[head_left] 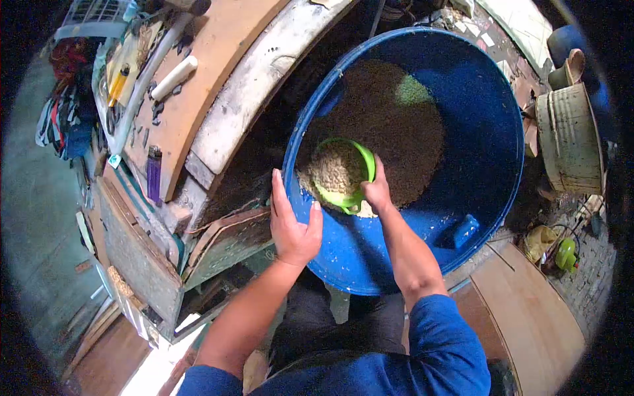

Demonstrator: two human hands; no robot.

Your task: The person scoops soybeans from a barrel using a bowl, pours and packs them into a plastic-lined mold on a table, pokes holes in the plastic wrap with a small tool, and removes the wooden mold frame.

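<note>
A large blue barrel (485, 132) stands in front of me, with a brown granular material (396, 132) spread over its bottom. Inside it, a light green bowl (367, 158) is filled with pale, coarse grains or pellets (338, 170). My right hand (376, 188) grips the bowl at its right side. At the near left of the barrel is my left hand (294, 228), fingers stretched and thumb apart, by the rim with nothing in it. A paler green patch (413, 90) shows on the material at the far side.
To the left, a wooden bench (218, 112) bears a purple lighter (154, 173), a white stick (174, 78) and assorted clutter. A worn whitish bucket (569, 140) stands right of the barrel. A wooden board (522, 303) lies at the lower right.
</note>
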